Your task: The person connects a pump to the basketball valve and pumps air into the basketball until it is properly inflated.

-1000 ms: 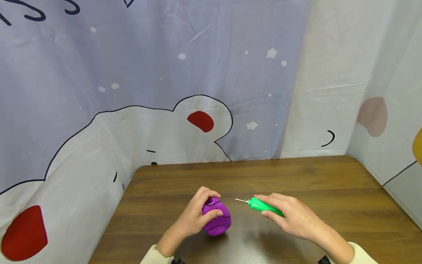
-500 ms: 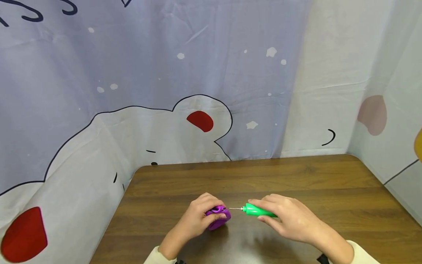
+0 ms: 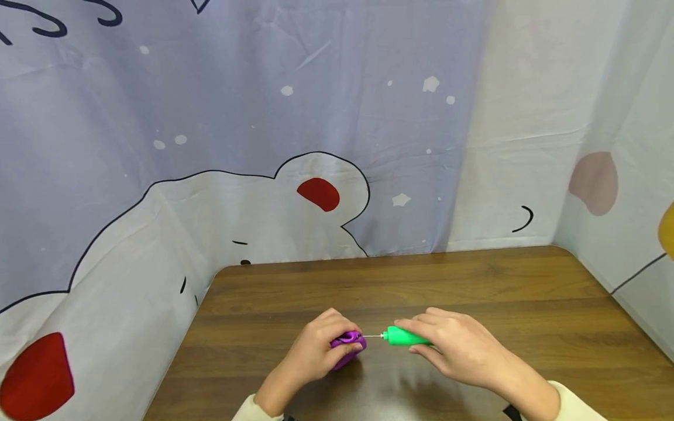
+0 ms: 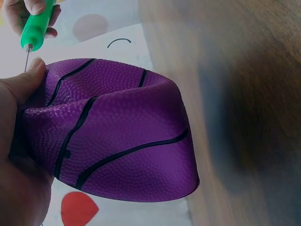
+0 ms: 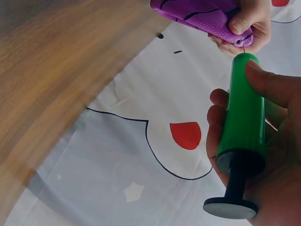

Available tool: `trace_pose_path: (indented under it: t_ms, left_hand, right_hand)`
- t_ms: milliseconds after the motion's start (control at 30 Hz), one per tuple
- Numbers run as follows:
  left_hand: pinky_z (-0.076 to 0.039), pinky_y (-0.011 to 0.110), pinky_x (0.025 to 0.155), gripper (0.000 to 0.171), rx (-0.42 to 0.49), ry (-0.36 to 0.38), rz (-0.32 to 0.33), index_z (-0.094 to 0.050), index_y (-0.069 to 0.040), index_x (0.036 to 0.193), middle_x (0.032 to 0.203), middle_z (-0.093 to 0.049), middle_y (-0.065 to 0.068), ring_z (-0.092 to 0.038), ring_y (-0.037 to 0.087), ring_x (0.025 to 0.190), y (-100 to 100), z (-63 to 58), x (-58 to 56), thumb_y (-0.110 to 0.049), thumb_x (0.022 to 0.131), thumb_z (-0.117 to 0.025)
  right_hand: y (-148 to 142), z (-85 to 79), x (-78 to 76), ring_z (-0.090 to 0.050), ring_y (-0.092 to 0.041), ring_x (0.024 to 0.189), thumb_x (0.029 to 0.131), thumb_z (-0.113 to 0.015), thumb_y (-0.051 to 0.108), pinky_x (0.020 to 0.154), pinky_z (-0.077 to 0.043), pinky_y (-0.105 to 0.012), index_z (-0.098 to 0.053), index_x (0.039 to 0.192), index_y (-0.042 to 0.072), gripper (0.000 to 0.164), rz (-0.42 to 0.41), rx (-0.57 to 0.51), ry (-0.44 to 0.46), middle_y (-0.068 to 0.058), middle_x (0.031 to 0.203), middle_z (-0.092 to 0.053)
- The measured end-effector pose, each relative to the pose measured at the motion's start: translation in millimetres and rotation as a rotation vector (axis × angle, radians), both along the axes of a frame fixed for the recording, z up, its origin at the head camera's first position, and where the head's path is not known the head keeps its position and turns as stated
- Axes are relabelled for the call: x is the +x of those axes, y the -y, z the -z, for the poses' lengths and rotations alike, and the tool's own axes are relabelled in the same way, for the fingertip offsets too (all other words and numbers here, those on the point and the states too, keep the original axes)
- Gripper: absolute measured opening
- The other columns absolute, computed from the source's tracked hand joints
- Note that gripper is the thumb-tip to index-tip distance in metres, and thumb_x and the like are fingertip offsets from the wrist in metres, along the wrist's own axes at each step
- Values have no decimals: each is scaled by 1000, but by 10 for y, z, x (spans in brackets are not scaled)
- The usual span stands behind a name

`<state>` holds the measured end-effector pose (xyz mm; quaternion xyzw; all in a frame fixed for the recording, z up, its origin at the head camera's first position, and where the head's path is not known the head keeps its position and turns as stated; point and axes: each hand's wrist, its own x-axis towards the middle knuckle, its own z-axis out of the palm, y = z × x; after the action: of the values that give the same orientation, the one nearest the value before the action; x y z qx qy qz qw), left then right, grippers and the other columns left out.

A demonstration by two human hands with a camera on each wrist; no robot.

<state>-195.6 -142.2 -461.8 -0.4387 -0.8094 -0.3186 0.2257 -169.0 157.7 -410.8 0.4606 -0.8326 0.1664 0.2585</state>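
My left hand (image 3: 319,349) pinches a deflated purple ball (image 4: 127,136) with black seam lines, folded and crumpled like a small basketball without air. My right hand (image 3: 463,346) grips a green hand pump (image 5: 242,108) whose black plunger (image 5: 233,197) with its flat round end points back toward the wrist. From the pump's front a thin metal needle (image 3: 372,335) runs to the ball's edge beside my left fingertips. In the right wrist view the needle's tip meets the ball at a small dark spot.
Both hands are above a brown wood-grain table (image 3: 421,286). A printed cloth (image 3: 237,117) with cartoon shapes hangs behind the table and along its sides.
The ball has been tipped so its edge faces the pump, and my left hand has shifted slightly. The pump has come left and levelled, bringing its needle up to the ball.
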Motion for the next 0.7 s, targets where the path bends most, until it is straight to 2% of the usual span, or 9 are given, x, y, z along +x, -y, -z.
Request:
trace_pose_path:
  t_ms: [567, 700]
  left_hand:
    - [-50, 15, 77, 18, -42, -121, -27, -71, -16, 94, 87, -68, -11, -58, 5, 84, -36, -43, 37, -21, 83, -83]
    - [-50, 16, 76, 16, -60, -142, -37, -71, -17, 95, 87, -69, -11, -58, 5, 83, -46, -56, 48, -24, 85, -82]
  right_hand:
    - [85, 27, -1, -65, -4, 85, 75, -88, 22, 69, -56, -20, -72, 121, 17, 49, 3, 35, -41, 14, 98, -70]
    - [99, 43, 1, -65, -5, 85, 74, -88, 22, 69, -56, -21, -73, 120, 17, 49, 19, 45, -57, 13, 97, -70]
